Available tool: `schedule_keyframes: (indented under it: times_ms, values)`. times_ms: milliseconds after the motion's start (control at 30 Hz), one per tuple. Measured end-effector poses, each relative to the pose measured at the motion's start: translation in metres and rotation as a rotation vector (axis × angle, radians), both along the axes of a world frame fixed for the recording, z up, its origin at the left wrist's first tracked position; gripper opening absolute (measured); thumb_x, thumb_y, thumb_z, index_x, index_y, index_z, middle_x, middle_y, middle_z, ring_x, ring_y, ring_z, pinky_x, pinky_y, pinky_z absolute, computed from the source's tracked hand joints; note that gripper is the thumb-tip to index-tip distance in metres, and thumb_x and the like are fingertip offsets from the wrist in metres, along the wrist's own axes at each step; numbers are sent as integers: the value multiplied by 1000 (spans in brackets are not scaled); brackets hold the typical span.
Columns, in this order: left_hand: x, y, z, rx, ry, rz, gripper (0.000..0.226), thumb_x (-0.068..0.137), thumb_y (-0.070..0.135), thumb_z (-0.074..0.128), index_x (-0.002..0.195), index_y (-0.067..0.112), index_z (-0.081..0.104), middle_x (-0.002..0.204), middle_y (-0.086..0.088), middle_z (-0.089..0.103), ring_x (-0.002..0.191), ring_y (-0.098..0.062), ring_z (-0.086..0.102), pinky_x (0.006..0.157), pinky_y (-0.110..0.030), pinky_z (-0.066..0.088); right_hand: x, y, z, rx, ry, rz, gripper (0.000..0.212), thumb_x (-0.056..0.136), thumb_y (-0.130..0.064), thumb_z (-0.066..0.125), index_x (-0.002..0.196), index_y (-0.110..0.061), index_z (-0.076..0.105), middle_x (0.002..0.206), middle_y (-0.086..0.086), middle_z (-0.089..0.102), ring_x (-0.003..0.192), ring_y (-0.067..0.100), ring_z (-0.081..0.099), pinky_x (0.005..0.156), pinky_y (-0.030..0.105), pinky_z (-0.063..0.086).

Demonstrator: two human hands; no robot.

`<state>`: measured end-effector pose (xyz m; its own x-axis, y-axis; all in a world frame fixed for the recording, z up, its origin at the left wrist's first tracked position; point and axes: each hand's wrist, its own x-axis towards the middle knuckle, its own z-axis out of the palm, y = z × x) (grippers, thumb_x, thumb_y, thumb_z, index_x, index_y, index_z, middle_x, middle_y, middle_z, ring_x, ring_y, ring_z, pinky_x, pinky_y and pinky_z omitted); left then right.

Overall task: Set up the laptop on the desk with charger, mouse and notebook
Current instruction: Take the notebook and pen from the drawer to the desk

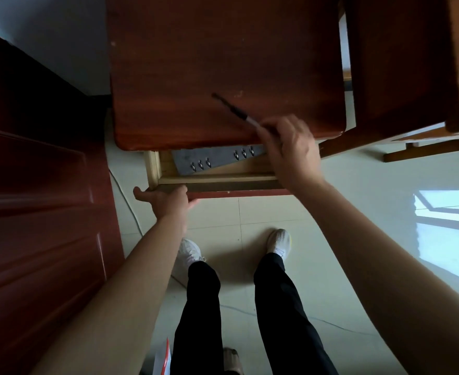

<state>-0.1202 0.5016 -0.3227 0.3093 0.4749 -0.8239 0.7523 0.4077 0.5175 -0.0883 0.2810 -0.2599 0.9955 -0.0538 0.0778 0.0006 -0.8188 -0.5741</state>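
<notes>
The right hand (290, 150) is closed around the near end of a pen (233, 110), pinching it between thumb and fingers above the desk's front edge. The pen's long axis runs diagonally: its dark far end points up and to the left across the desk (223, 63), its pale near part vanishes into the grip at lower right. Whether the far end touches the wood or floats just above it cannot be told; motion blur softens it.

The left hand (166, 198) curls under the front rail of the open drawer (214, 182), fingers hooked on it, thumb out to the left. The drawer stands pulled out below the desk's front edge. Inside lies a grey binder (217, 159), tilted, with two groups of three metal rings showing; its far part is hidden under the desktop.

The desktop is bare reddish wood, wide and free beyond the pen. To the left, a dark red door (33, 185) stands close to the desk's corner, leaving a narrow strip of floor with a white cable (126, 201) running along it. To the right, a wooden chair (401, 77) sits just beside the desk. The pale tiled floor (358, 212) behind the drawer is open, where the person's two feet stand.
</notes>
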Motion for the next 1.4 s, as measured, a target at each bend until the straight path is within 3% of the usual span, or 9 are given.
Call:
schedule_keyframes:
  times_ms: [300, 400, 467, 567, 667, 767, 933, 1067, 1400]
  values:
    - [-18, -3, -3, 19, -4, 21, 80, 84, -12, 57, 138, 30, 16, 129, -4, 36, 94, -27, 63, 50, -30, 59, 38, 8, -8, -281, 35, -141, 35, 99, -41, 53, 126, -23, 66, 126, 9, 57, 117, 30, 51, 95, 40, 36]
    - [-18, -2, -5, -1, 22, 33, 78, 84, -9, 61, 137, 32, 20, 126, -4, 40, 78, -20, 64, 50, -29, 58, 11, 10, -10, -277, -186, -184, 26, 94, -35, 62, 113, -19, 69, 111, 10, 62, 99, 30, 58, 83, 40, 40]
    - [-19, 0, -6, -50, 65, 49, 76, 85, -6, 63, 140, 29, 24, 135, -6, 43, 88, -29, 69, 51, -29, 58, -13, 16, -16, -113, -199, -67, 15, 93, -29, 64, 98, -16, 69, 93, 6, 64, 81, 24, 60, 68, 34, 45]
    - [-22, 2, -10, -77, 64, 79, 75, 84, -5, 61, 139, 33, 26, 137, -8, 41, 106, -42, 63, 49, -32, 59, -29, 26, -35, 85, 431, -12, 20, 93, -29, 63, 108, -17, 66, 97, 1, 67, 84, 17, 65, 67, 30, 53]
    - [-22, 4, -10, -80, 19, 75, 76, 83, -8, 57, 134, 39, 27, 131, -5, 36, 99, -35, 61, 58, -40, 63, -14, 31, -60, 314, 928, -345, 35, 92, -29, 66, 120, -9, 61, 103, 5, 66, 96, 23, 63, 68, 29, 48]
    - [-15, 8, -10, -59, 29, 105, 76, 84, -14, 53, 129, 41, 27, 125, -7, 34, 80, -28, 55, 62, -49, 63, 7, 33, -78, 767, 952, -756, 43, 90, -21, 66, 129, -4, 58, 123, 16, 65, 104, 29, 65, 84, 37, 55]
    - [-9, 14, -8, -133, -5, 188, 53, 93, 0, 48, 129, 36, 31, 129, -18, 40, 97, -40, 59, 61, -54, 61, 18, 44, -92, 1163, 949, -929, 48, 87, -29, 72, 129, -12, 58, 126, 16, 65, 112, 35, 65, 99, 40, 52]
    - [-6, 18, -5, -134, 7, 189, 27, 101, 43, 43, 123, 28, 35, 123, -17, 47, 95, -40, 60, 69, -63, 58, 17, 46, -92, 1183, 1028, -897, 52, 83, -34, 79, 127, -15, 58, 118, 12, 69, 107, 29, 67, 102, 41, 51]
    - [0, 17, 10, -147, 64, 168, 59, 94, 70, 32, 141, 35, 26, 152, -8, 33, 124, -45, 51, 67, -57, 61, -33, 45, -58, 1260, 726, -1046, 47, 91, -36, 71, 123, -12, 46, 111, 11, 63, 99, 30, 68, 76, 43, 64]
